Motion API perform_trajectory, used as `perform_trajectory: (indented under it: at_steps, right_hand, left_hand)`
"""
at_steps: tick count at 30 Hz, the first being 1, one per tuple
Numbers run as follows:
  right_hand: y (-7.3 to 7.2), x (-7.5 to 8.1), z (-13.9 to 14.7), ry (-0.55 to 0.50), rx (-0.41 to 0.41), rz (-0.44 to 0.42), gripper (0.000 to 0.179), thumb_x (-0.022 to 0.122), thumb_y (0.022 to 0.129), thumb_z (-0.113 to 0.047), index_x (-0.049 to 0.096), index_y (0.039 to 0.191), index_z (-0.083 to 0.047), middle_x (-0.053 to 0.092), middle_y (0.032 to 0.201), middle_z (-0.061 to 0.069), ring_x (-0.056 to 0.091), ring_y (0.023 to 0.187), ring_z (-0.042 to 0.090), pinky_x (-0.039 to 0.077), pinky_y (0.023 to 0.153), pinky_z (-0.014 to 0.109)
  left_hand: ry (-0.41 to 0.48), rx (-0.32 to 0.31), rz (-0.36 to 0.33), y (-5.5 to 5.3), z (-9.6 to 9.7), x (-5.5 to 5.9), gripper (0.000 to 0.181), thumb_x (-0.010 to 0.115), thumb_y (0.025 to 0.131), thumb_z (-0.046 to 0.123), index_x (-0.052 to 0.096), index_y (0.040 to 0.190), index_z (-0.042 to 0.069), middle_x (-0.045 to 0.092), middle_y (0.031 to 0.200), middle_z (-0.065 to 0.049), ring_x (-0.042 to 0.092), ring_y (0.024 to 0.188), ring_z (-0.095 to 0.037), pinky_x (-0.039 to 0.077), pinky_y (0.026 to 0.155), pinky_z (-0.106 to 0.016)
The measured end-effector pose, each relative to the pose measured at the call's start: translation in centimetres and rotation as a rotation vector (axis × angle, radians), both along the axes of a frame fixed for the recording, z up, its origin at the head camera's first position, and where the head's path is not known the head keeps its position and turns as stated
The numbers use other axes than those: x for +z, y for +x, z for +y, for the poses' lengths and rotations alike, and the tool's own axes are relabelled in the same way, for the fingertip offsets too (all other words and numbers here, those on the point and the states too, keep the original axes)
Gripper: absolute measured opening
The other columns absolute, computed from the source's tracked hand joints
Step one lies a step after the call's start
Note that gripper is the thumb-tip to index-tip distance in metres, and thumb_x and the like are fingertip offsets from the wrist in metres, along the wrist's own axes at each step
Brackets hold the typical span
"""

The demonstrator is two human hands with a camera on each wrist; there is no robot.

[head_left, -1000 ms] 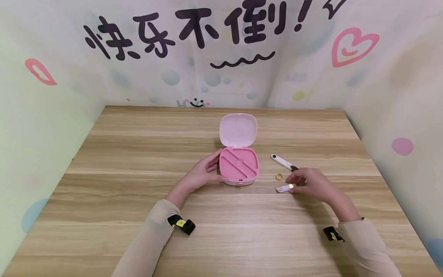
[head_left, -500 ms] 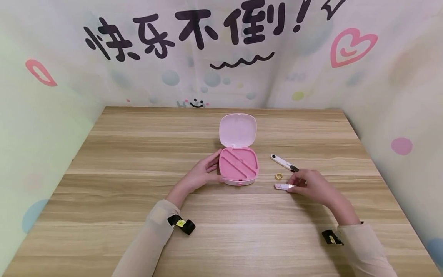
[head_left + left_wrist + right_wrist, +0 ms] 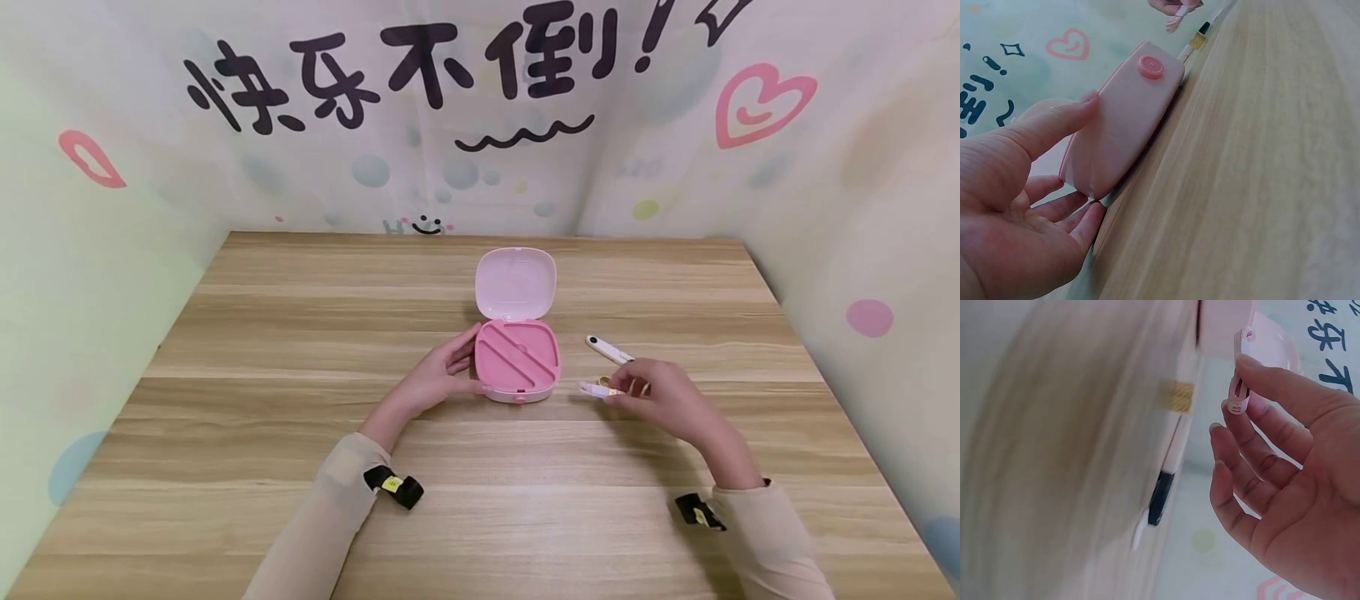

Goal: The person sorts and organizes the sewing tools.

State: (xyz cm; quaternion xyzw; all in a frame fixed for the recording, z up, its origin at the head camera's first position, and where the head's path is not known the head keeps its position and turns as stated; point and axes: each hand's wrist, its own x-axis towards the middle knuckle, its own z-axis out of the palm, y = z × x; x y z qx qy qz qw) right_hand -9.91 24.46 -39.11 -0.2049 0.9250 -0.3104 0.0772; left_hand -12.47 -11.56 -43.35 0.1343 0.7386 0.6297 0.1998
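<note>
A pink box (image 3: 517,358), its paler lid (image 3: 516,283) tipped back, shows a tray with slanted dividers. My left hand (image 3: 435,379) holds its near-left corner, thumb at the front edge and fingers along the side, as the left wrist view shows beside the round pink latch (image 3: 1150,67). Between the right hand's (image 3: 663,398) thumb and fingertips is pinched a slim white-and-pink nail clipper (image 3: 598,390), raised off the table. In the right wrist view that clipper (image 3: 1239,372) points toward the box. Close to the right fingers lies a gold ring (image 3: 604,381).
A slim white tool (image 3: 609,348) with a black section lies beyond the ring; its near end is hidden by the right hand in the head view. The wood table (image 3: 315,308) meets a printed curtain (image 3: 420,175) at the back and sides.
My right hand has lifted the nail clipper and moved it left and slightly away, toward the box. The left hand, box, ring and white tool have stayed in place.
</note>
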Motion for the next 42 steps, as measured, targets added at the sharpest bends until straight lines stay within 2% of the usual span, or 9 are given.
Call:
perform_trajectory:
  at_steps: [5,12,19,28,36,42]
  right_hand:
    - [-0.2,0.3,-1.0,-0.027,-0.005,0.057,0.006,0.082,0.090,-0.008,0.076,0.091,-0.008,0.068,0.081,-0.003,0.059,0.075,0.012,0.052,0.065,0.026]
    - [-0.5,0.7,-2.7,-0.041,-0.029,0.081,0.005,0.081,0.090,-0.007,0.077,0.092,-0.007,0.069,0.082,-0.001,0.060,0.077,0.013,0.053,0.067,0.028]
    - [-0.6,0.5,-4.9,-0.090,-0.088,0.140,0.007,0.083,0.088,-0.006,0.077,0.091,-0.004,0.069,0.080,0.003,0.060,0.072,0.015,0.049,0.060,0.024]
    - [-0.7,0.5,-7.4,-0.095,-0.114,0.111,0.011,0.084,0.089,-0.012,0.077,0.094,-0.004,0.070,0.083,0.004,0.059,0.074,0.016,0.046,0.059,0.025]
    - [-0.8,0.2,-9.3,-0.097,-0.115,0.087,0.009,0.084,0.087,-0.011,0.078,0.092,-0.006,0.068,0.080,0.002,0.056,0.071,0.016,0.046,0.060,0.027]
    - [-0.9,0.2,-10.8,-0.099,-0.112,0.077,0.014,0.086,0.087,-0.014,0.077,0.093,-0.004,0.069,0.081,0.004,0.058,0.074,0.017,0.050,0.066,0.028]
  left_hand:
    - [0.005,0.002,0.006,-0.1,0.0,-0.1,0.097,0.078,0.091,-0.003,0.020,0.168,0.003,0.025,0.173,-0.019,0.032,0.157,-0.038,0.030,0.129,-0.047]
    - [0.009,0.000,0.006,-0.1,0.1,-0.2,0.096,0.078,0.091,-0.003,0.020,0.168,0.003,0.026,0.173,-0.019,0.032,0.157,-0.038,0.030,0.130,-0.047]
    - [0.001,-0.002,0.010,-0.2,0.1,-0.1,0.097,0.078,0.091,-0.003,0.019,0.168,0.003,0.024,0.174,-0.018,0.031,0.157,-0.038,0.029,0.130,-0.047]
    - [-0.011,-0.001,0.001,0.1,0.1,0.1,0.104,0.083,0.086,-0.002,0.020,0.169,0.006,0.025,0.174,-0.016,0.029,0.159,-0.035,0.031,0.129,-0.046]
    - [0.007,-0.006,0.017,0.1,0.1,0.2,0.102,0.081,0.088,-0.003,0.019,0.168,0.002,0.025,0.173,-0.020,0.030,0.158,-0.038,0.031,0.129,-0.049]
    - [0.013,-0.007,0.020,0.1,0.1,0.1,0.102,0.081,0.087,-0.005,0.019,0.168,0.001,0.025,0.173,-0.021,0.030,0.157,-0.040,0.030,0.129,-0.049]
